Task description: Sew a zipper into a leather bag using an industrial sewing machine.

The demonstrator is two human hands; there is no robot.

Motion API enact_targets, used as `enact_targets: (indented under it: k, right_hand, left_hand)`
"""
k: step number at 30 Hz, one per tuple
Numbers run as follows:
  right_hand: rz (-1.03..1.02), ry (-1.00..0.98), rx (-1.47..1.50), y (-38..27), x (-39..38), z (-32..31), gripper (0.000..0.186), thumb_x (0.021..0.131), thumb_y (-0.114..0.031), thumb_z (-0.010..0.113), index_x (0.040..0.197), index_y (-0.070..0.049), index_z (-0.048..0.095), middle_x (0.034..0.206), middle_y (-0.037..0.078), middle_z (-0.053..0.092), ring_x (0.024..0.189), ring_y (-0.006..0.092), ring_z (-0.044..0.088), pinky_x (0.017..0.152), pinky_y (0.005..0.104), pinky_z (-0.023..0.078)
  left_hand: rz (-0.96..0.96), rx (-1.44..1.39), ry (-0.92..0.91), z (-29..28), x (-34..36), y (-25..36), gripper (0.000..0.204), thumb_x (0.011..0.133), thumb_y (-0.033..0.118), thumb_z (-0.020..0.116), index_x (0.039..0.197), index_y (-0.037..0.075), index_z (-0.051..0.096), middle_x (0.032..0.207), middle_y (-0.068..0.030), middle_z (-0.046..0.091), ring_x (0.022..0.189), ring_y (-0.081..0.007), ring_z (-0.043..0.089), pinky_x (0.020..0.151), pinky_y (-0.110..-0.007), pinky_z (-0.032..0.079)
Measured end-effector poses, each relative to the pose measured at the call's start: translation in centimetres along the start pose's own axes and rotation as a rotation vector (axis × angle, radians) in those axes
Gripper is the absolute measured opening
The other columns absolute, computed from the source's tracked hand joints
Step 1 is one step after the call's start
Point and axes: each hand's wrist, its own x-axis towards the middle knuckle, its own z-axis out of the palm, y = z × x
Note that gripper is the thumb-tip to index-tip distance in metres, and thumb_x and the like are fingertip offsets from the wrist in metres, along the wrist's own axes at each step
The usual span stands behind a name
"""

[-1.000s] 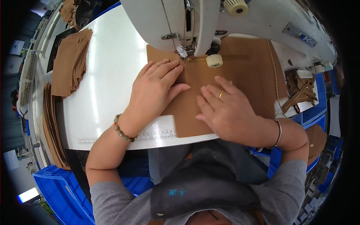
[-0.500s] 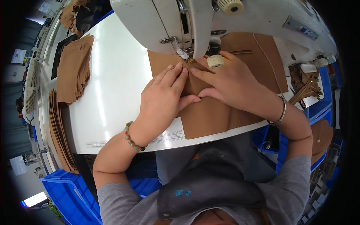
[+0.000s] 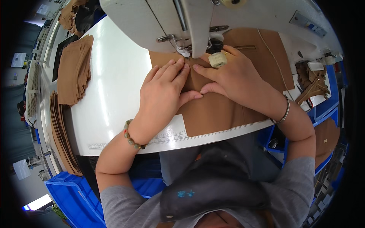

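- Nearest the wearer, a blue crate (image 3: pixel 72 193) is seen below the near edge of the white table (image 3: pixel 114 87), well short of the sewing machine (image 3: pixel 197 19).
- The left hand (image 3: pixel 161 95) is laid flat on the brown fabric piece (image 3: pixel 216 110), just in front of the sewing machine's needle; its fingers (image 3: pixel 173 70) are stretched out and close together, pressing rather than gripping anything.
- The right hand (image 3: pixel 237 78) is laid palm down beside it, touching the left at the thumbs, with fingers bent slightly and their tips set on the fabric right by the presser foot (image 3: pixel 185 51). Nothing is held.
- The step in hand is judged to be the feeding of the fabric under the needle; steady, even guidance along the seam line would be called for next.
- Left of the sewing machine, a stack of brown cut pieces (image 3: pixel 76 70) is lain on the table.
- Right of the sewing machine, brown scraps (image 3: pixel 313 85) are heaped.
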Motion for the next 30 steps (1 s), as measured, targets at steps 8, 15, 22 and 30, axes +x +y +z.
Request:
enact_targets:
  k: [8, 15, 22, 30]
  right_hand:
    - [0.042, -0.079, 0.004, -0.1, 0.2, -0.7, 0.057, 0.086, -0.050, 0.072, 0.131, -0.015, 0.073, 0.135, 0.009, 0.070, 0.119, 0.0260, 0.067, 0.118, 0.0500, 0.040]
    - [0.038, -0.063, -0.035, 0.1, 0.1, -0.2, 0.057, 0.087, -0.051, 0.071, 0.131, -0.014, 0.073, 0.135, 0.007, 0.070, 0.117, 0.0266, 0.067, 0.119, 0.0487, 0.038]
    - [0.024, -0.021, -0.028, 0.3, 0.1, 0.3, 0.056, 0.086, -0.050, 0.072, 0.129, -0.014, 0.074, 0.132, 0.007, 0.071, 0.113, 0.0278, 0.068, 0.120, 0.0487, 0.037]
    - [0.260, 0.098, -0.081, 2.1, 0.5, -2.2, 0.028, 0.091, -0.041, 0.073, 0.097, -0.014, 0.080, 0.103, 0.005, 0.077, 0.091, 0.0293, 0.072, 0.081, 0.0444, 0.057]
  left_hand:
    - [-0.027, 0.029, -0.067, -0.1, 0.2, -0.2, 0.073, 0.080, 0.056, 0.076, 0.127, -0.001, 0.072, 0.136, -0.0138, 0.069, 0.127, -0.0295, 0.064, 0.107, -0.045, 0.048]
    - [-0.006, 0.009, -0.028, 0.1, 0.5, -0.2, 0.065, 0.079, 0.049, 0.080, 0.123, 0.000, 0.073, 0.125, -0.0145, 0.071, 0.121, -0.0360, 0.066, 0.103, -0.044, 0.051]
    - [-0.015, 0.016, -0.043, 0.3, 0.4, -0.4, 0.072, 0.078, 0.053, 0.078, 0.124, -0.002, 0.073, 0.134, -0.0160, 0.069, 0.125, -0.0313, 0.065, 0.106, -0.042, 0.049]
    - [-0.034, -0.009, -0.030, 0.3, 0.3, -0.6, 0.070, 0.083, 0.053, 0.075, 0.127, -0.002, 0.071, 0.137, -0.0152, 0.068, 0.130, -0.0309, 0.063, 0.107, -0.046, 0.048]
